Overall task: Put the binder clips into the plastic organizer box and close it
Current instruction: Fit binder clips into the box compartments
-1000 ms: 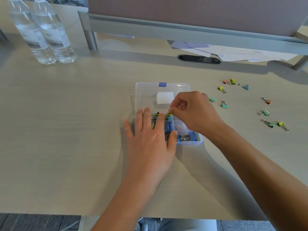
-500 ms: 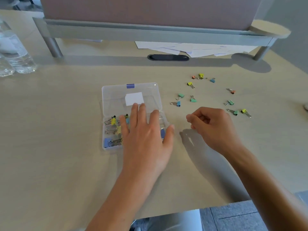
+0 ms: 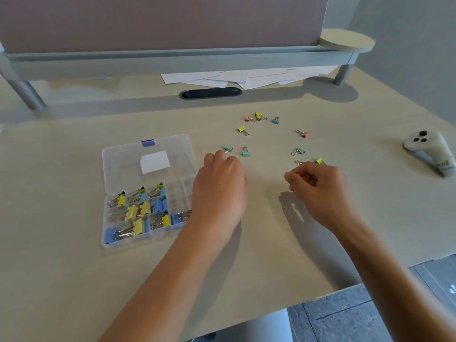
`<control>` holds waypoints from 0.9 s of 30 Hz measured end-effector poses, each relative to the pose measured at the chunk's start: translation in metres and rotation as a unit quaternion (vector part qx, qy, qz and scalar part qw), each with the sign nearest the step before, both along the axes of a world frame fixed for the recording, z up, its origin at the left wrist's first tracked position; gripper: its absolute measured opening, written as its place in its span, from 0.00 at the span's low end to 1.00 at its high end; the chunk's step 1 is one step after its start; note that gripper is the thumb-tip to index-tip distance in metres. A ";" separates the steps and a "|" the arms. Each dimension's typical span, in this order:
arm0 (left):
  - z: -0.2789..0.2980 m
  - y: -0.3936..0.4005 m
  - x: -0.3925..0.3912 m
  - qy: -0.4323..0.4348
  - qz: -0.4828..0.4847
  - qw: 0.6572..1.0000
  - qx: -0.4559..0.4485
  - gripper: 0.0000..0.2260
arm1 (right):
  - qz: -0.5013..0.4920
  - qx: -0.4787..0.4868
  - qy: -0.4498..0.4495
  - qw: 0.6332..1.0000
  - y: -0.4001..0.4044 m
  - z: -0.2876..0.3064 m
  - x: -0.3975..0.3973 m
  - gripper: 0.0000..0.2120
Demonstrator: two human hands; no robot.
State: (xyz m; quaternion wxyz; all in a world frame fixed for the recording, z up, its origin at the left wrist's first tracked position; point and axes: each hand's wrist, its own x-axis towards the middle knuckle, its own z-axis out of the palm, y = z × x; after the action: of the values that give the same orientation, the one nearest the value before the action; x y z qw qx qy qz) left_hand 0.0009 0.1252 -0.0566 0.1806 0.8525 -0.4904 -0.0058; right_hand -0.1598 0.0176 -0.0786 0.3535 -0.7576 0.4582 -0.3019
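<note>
Beige desk [image 3: 61, 280], grey divider across the top of frame. Left of centre I see the organizer box [image 3: 148, 191], lid flat open behind it, several compartments already filled. Left hand [image 3: 219, 188] is just right of the box, fingers curled at a green clip [image 3: 228, 148] touching its fingertips; can't tell if it's gripped. Right hand [image 3: 318, 186], centre right, is pinched narrow; a clip's wire handles [image 3: 299, 162] sit just above its fingertips, unclear if held. Loose clips lie beyond both hands, toward upper centre. My read: each hand takes its nearest.
</note>
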 end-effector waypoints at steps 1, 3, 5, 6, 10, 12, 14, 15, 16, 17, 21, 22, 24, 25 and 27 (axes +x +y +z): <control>0.002 -0.007 0.003 -0.017 0.003 1.000 0.017 0.06 | -0.005 0.000 -0.001 1.000 -0.003 0.000 -0.003 0.09; 0.003 -0.019 0.009 -0.040 0.007 0.998 0.040 0.09 | -0.023 0.003 -0.006 1.000 -0.008 0.000 -0.007 0.08; -0.001 -0.029 0.016 -0.043 0.015 0.998 0.053 0.13 | -0.040 0.004 -0.014 0.999 -0.014 0.000 -0.010 0.05; -0.003 -0.034 0.018 -0.043 0.018 0.997 0.056 0.14 | -0.052 0.000 -0.017 0.999 -0.018 -0.001 -0.013 0.04; -0.014 -0.044 0.024 -0.049 0.025 0.998 0.038 0.13 | -0.081 -0.037 0.034 0.995 -0.041 -0.008 -0.026 0.04; -0.017 -0.046 0.026 -0.044 0.025 0.998 0.030 0.12 | -0.082 -0.050 0.063 0.993 -0.049 -0.010 -0.030 0.08; -0.020 -0.048 0.026 -0.037 0.025 0.999 0.020 0.11 | -0.079 -0.069 0.092 0.990 -0.057 -0.012 -0.030 0.10; -0.022 -0.049 0.026 -0.036 0.027 0.999 0.013 0.09 | -0.075 -0.080 0.109 0.988 -0.060 -0.013 -0.029 0.12; -0.023 -0.049 0.026 -0.032 0.028 0.999 0.002 0.08 | -0.070 -0.092 0.127 0.985 -0.063 -0.013 -0.027 0.13; -0.023 -0.051 0.025 -0.021 0.030 0.999 -0.015 0.06 | -0.067 -0.099 0.145 0.982 -0.065 -0.014 -0.024 0.14; -0.018 -0.057 0.019 0.062 0.044 0.993 -0.095 0.07 | -0.067 -0.107 0.201 0.971 -0.065 -0.015 -0.013 0.15; -0.017 -0.059 0.018 0.073 0.046 0.991 -0.106 0.07 | -0.070 -0.113 0.211 0.968 -0.065 -0.015 -0.012 0.14; -0.015 -0.061 0.018 0.071 0.043 0.991 -0.106 0.07 | -0.074 -0.122 0.221 0.965 -0.062 -0.016 -0.010 0.12; -0.016 -0.063 0.018 0.066 0.038 0.992 -0.101 0.07 | -0.074 -0.125 0.220 0.965 -0.060 -0.016 -0.009 0.11; -0.018 -0.068 0.018 0.063 0.026 0.994 -0.091 0.06 | -0.068 -0.138 0.212 0.965 -0.056 -0.015 -0.009 0.10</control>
State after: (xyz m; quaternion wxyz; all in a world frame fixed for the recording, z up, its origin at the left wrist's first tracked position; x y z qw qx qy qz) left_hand 0.0191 0.0568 -0.0742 0.2880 0.8429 -0.4543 -0.0102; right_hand -0.1691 -0.0384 -0.0940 0.1187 -0.8129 0.5268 -0.2179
